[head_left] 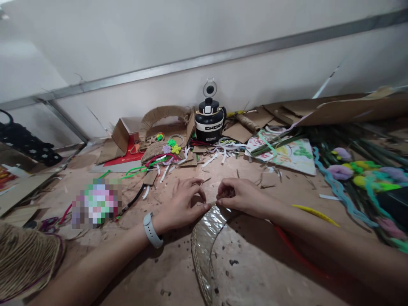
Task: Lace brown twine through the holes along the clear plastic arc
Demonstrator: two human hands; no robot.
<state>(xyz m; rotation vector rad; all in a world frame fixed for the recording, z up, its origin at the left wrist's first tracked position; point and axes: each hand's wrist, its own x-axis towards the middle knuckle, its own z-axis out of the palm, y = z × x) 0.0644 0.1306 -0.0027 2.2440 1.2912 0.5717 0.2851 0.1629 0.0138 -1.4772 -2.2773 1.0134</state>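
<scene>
A curved cardboard strip [207, 231] with a shiny, clear-tape-like surface lies on the table in front of me. Rows of twine run along its outer left edge. At the strip's far end, my left hand [186, 202] pinches it between thumb and forefinger, the other fingers half spread. My right hand [240, 197] is closed at the same end, fingertips bent together beside the left thumb. Whatever is right under the fingertips is hidden. The near end of the strip runs out of the bottom of the view.
A big twine ball [25, 259] sits at the lower left. Behind my hands stand a black-and-white bottle [209, 123] and a twine-wrapped arch [165, 117]. Pipe-cleaner flowers [172, 146], paper scraps, a painted sheet [296, 155] and a yellow strip [315, 214] lie around.
</scene>
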